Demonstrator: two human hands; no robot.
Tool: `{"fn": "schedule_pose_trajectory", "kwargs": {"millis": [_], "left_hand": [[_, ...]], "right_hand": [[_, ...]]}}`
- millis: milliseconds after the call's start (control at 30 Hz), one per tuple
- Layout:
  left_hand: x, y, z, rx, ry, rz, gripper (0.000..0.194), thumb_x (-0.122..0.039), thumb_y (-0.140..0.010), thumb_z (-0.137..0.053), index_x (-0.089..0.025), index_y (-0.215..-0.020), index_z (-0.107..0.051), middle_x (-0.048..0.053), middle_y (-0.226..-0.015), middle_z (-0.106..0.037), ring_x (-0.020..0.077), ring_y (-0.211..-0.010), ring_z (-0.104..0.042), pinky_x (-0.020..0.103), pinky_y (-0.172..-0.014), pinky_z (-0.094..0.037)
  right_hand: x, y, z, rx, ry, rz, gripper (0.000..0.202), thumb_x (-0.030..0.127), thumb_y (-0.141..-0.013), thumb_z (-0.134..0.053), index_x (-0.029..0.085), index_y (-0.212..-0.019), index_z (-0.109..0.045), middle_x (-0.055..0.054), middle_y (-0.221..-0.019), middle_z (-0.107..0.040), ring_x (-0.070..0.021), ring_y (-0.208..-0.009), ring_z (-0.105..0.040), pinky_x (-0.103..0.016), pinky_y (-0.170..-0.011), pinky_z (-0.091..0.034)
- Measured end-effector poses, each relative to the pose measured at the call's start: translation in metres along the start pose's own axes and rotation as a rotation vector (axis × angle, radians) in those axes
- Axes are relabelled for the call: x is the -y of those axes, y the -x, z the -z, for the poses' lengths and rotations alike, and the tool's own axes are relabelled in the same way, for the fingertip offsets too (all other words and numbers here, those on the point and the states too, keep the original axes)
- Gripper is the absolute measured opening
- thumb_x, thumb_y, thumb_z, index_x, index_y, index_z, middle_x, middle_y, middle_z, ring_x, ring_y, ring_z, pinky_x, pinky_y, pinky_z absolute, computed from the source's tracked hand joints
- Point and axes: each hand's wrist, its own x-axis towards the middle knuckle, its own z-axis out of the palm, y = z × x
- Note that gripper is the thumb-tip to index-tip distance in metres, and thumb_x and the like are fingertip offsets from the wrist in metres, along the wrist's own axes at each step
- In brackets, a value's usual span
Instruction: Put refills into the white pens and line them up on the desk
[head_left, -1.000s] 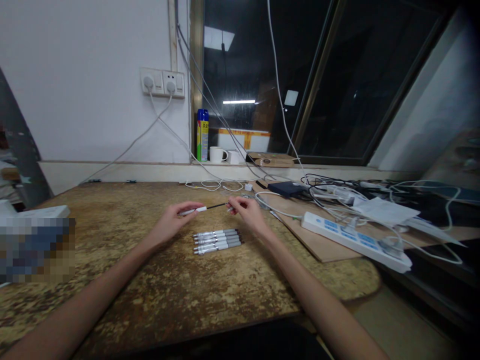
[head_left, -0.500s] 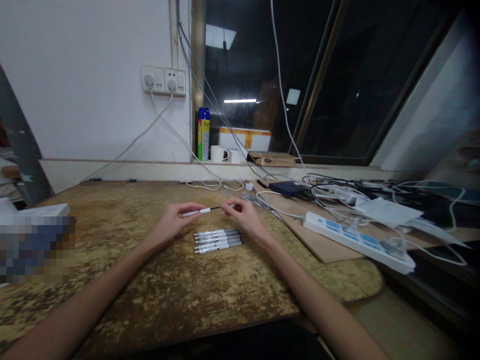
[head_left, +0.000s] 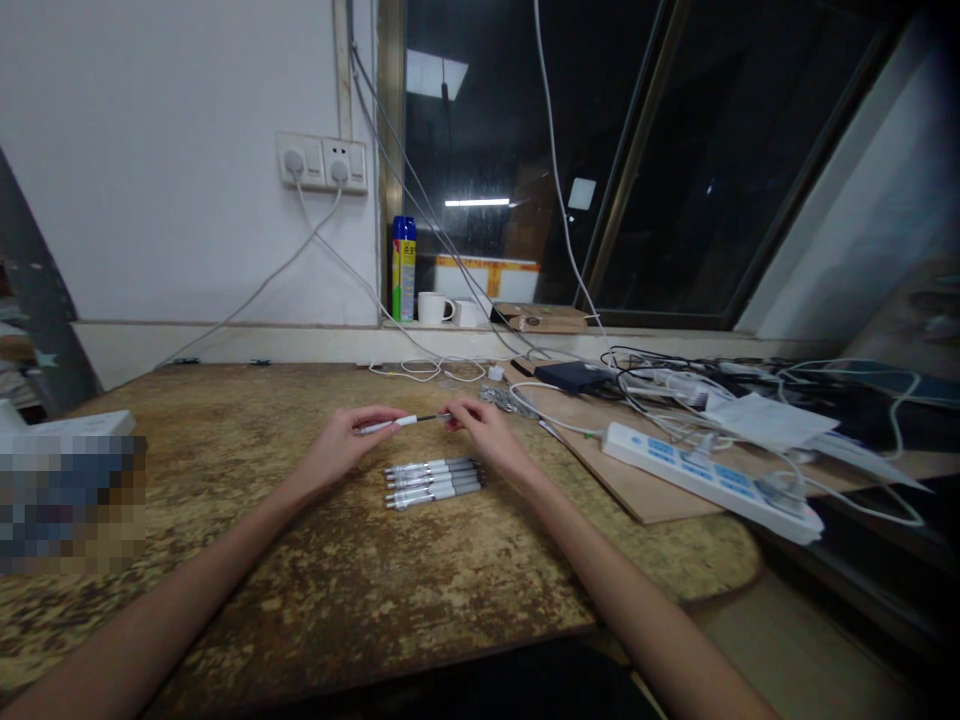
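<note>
My left hand (head_left: 360, 432) is closed around the white barrel (head_left: 397, 423) of a pen, held nearly level above the table. A thin dark refill (head_left: 431, 417) sticks out of the barrel's right end. At the refill's far end, the fingertips of my right hand (head_left: 474, 422) are pinched together; exactly what lies between them is partly hidden. Below both hands, several white and grey pens (head_left: 433, 482) with clear ends lie side by side on the worn wooden table (head_left: 360, 580).
To the right, a white power strip (head_left: 709, 480) and tangled cables lie across a brown board (head_left: 592, 465). Behind the right hand is a small clear plastic bag (head_left: 508, 400). A spray can (head_left: 403, 268) and white mug (head_left: 435, 308) stand on the windowsill.
My right fingers have shifted slightly relative to the barrel, and a little more of the dark refill shows between the hands. The pens on the table stay put; the view has shifted slightly.
</note>
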Motion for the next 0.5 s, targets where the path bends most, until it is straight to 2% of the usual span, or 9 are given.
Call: {"fn": "schedule_pose_trajectory", "kwargs": {"millis": [167, 500], "left_hand": [[0.003, -0.001, 0.0, -0.038, 0.015, 0.016, 0.035, -0.044, -0.092, -0.064, -0.021, -0.113, -0.078, 0.006, -0.117, -0.077, 0.0257, -0.109, -0.07, 0.036, -0.1, -0.05], [0.006, -0.001, 0.001, -0.063, 0.03, 0.027, 0.036, -0.047, -0.09, -0.065, -0.022, -0.113, -0.078, 0.007, -0.117, -0.077, 0.0259, -0.107, -0.07, 0.036, -0.1, -0.05]], "right_hand": [[0.002, -0.002, 0.003, -0.126, -0.084, -0.069, 0.024, 0.029, -0.078, -0.063, 0.018, -0.097, -0.072, -0.006, -0.096, -0.073, -0.0189, -0.087, -0.068, -0.033, -0.088, -0.051], [0.011, 0.0, 0.003, -0.13, -0.196, -0.096, 0.025, 0.031, -0.074, -0.065, 0.019, -0.096, -0.071, -0.004, -0.088, -0.073, -0.0203, -0.087, -0.069, -0.036, -0.092, -0.052]]}}
